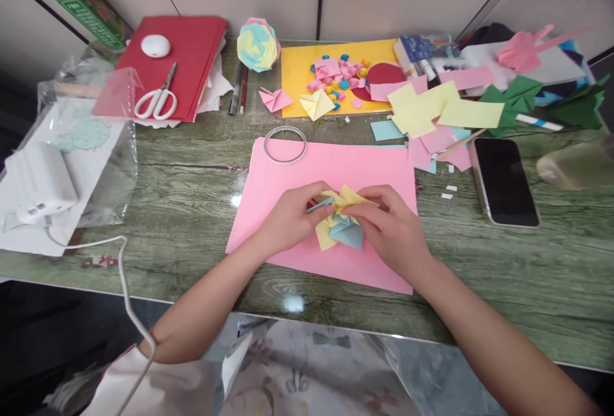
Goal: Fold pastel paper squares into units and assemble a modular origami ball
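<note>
At the frame's centre, the left hand (291,214) and right hand (399,230) pinch the folded paper (348,233) from both sides, probably to steady it; the pink sheets (336,163) beneath seemingly serve as padding.

Folded yellow-and-blue paper (348,235): upper part partly covered by fingers (368,212) of left hand (290,219) and right hand (397,235); some fingertips hidden.
Pink sheet (273,195): middle covered.
Green-labelled box (93,22): cut off, top edge; lettering blurred, unreadable.
Translucent vessel (580,164): cut off, right edge; blurred.
White scraps (448,196): too small to identify.
White cable (128,297): lower end not visible.
</note>
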Demonstrator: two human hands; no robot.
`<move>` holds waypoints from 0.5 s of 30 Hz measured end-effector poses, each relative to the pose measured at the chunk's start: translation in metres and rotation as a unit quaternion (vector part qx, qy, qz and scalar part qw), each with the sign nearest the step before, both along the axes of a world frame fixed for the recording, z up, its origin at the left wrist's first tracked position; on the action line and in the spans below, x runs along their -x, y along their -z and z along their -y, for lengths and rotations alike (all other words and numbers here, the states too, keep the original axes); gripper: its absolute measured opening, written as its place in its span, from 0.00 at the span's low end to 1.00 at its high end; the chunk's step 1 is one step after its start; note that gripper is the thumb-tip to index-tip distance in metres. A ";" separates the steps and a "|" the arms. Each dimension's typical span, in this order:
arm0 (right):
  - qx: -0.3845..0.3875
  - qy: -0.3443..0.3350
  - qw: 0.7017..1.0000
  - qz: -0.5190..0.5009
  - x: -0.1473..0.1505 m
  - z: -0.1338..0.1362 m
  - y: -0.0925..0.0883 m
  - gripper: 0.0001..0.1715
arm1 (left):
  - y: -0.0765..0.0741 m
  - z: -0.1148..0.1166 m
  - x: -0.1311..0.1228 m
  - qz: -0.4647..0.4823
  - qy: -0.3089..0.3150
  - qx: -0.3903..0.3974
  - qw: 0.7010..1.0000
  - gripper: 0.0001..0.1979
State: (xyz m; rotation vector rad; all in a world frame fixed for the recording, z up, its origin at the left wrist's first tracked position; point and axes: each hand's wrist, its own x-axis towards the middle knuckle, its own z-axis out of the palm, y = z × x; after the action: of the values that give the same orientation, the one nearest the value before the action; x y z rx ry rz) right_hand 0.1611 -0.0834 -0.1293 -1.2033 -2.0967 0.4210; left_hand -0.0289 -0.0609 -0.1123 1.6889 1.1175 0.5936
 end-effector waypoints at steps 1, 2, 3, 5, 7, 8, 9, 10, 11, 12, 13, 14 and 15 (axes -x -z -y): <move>-0.009 0.004 1.000 -0.003 0.000 0.000 0.000 0.12 | -0.001 0.000 0.000 0.002 -0.002 -0.001 1.000 0.07; -0.016 0.009 1.000 -0.006 0.000 0.000 0.000 0.12 | -0.001 0.000 0.001 0.005 -0.006 -0.003 1.000 0.07; -0.023 0.015 1.000 -0.009 0.000 0.000 0.000 0.12 | -0.002 0.000 0.001 0.010 -0.008 -0.003 1.000 0.07; -0.032 0.021 0.999 -0.014 0.000 0.001 0.000 0.12 | -0.002 0.000 0.001 0.020 -0.011 0.000 1.000 0.07; -0.042 0.021 0.999 -0.018 0.000 0.002 0.000 0.12 | -0.003 0.000 0.001 0.032 -0.013 0.003 0.999 0.08; -0.049 0.024 0.998 -0.021 0.000 0.002 0.000 0.12 | -0.003 0.001 0.001 0.037 -0.013 0.004 0.999 0.08; -0.056 0.030 0.998 -0.022 0.000 0.003 0.000 0.12 | -0.003 0.001 0.001 0.040 -0.013 0.005 0.999 0.08; -0.062 0.036 0.997 -0.023 0.000 0.003 0.000 0.12 | -0.004 0.002 0.001 0.040 -0.014 0.006 0.999 0.08; -0.067 0.042 0.997 -0.021 0.000 0.004 0.000 0.12 | -0.004 0.002 0.001 0.038 -0.015 0.007 0.999 0.08; -0.073 0.044 0.996 -0.015 0.001 0.004 -0.001 0.12 | -0.005 0.002 0.001 0.035 -0.016 0.008 0.999 0.08; -0.078 0.044 0.996 -0.007 0.001 0.004 -0.002 0.12 | -0.005 0.003 0.001 0.032 -0.016 0.010 0.999 0.08; -0.084 0.042 0.996 0.003 0.001 0.004 -0.002 0.11 | -0.006 0.003 0.001 0.030 -0.017 0.010 0.999 0.08; -0.091 0.041 0.995 0.014 0.001 0.004 -0.003 0.10 | -0.006 0.003 0.001 0.031 -0.017 0.009 0.999 0.08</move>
State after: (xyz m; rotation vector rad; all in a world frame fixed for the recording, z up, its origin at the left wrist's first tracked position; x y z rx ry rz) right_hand 0.1601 -0.0878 -0.1262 -1.1878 -2.0518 0.1727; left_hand -0.0302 -0.0640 -0.1060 1.6275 1.1073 0.6511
